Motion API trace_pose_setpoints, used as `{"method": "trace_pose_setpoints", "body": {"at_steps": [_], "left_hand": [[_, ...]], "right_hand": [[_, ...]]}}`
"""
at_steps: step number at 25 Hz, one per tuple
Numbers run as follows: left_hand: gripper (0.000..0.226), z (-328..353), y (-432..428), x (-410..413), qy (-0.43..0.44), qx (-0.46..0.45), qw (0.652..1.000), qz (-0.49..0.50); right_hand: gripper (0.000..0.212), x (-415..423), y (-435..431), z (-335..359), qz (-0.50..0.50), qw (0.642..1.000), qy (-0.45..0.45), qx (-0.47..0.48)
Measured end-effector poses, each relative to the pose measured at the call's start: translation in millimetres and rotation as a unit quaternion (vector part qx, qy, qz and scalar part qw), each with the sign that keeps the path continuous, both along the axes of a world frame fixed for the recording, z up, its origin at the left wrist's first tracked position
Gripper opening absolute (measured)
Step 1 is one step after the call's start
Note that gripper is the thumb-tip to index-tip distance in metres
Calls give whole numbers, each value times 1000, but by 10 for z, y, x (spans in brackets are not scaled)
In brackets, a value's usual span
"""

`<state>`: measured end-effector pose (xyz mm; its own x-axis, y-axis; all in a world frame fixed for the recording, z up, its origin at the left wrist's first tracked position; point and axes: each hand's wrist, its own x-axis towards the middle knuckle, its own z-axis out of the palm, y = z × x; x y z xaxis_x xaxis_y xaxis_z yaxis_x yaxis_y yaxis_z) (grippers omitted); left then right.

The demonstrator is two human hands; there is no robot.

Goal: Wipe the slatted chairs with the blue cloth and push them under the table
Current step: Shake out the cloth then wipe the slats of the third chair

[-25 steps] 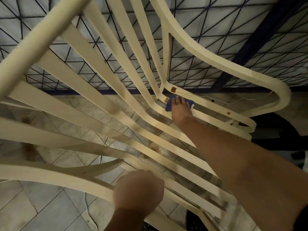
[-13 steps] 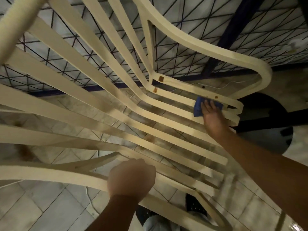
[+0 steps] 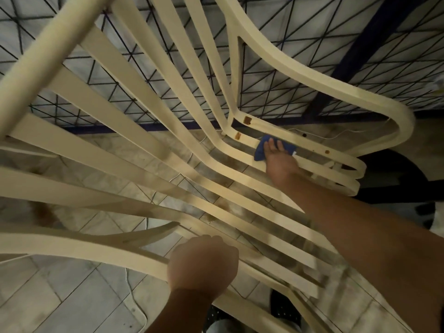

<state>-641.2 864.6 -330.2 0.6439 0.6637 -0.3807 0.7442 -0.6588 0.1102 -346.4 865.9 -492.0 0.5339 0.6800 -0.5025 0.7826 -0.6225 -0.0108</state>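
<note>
The cream slatted chair [image 3: 72, 246] is seen from close above, its long slats fanning out across the whole view and the tiled floor [image 3: 72, 308] showing through the gaps. The blue cloth [image 3: 260, 152] is pressed flat onto one of the far slats, near the bend where seat and back meet and just beside two rust-brown marks [image 3: 247, 120]. It is covered by the right hand [image 3: 280, 162], whose fingers are laid out straight on top of the cloth, with blue showing on either side of them. Nearer the camera, the chair's curved frame is gripped by the left hand [image 3: 203, 263], fingers curled right over the edge and knuckles up. The two hands are kept well apart, one at the near rail and one far out along the slats, with the right arm stretched across the seat. Beyond the chair a dark wire grid [image 3: 300, 20] is seen, and a thin white cable [image 3: 134, 306] lies on the tiles below the near rail.
</note>
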Motion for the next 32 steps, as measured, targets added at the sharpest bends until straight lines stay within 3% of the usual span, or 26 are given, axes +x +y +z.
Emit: {"method": "trace_pose_setpoints", "body": {"at_steps": [6, 15, 19, 26, 32], "left_hand": [[37, -54, -13, -23, -36, -1, 999, -2], [36, 24, 12, 19, -29, 6, 1000, -2], [37, 11, -6, -1, -24, -10, 1000, -2], [39, -26, -27, -13, -22, -13, 1000, 9], [42, 34, -40, 19, 22, 21, 1000, -7]], "right_hand": [[78, -213, 771, -32, 8, 999, 41, -16], [66, 46, -418, -91, -34, 999, -15, 10], [64, -32, -198, -68, -61, 998, -7, 16], [63, -231, 841, -4, 2, 998, 49, 40], [68, -157, 505, -25, 31, 999, 24, 0]]}}
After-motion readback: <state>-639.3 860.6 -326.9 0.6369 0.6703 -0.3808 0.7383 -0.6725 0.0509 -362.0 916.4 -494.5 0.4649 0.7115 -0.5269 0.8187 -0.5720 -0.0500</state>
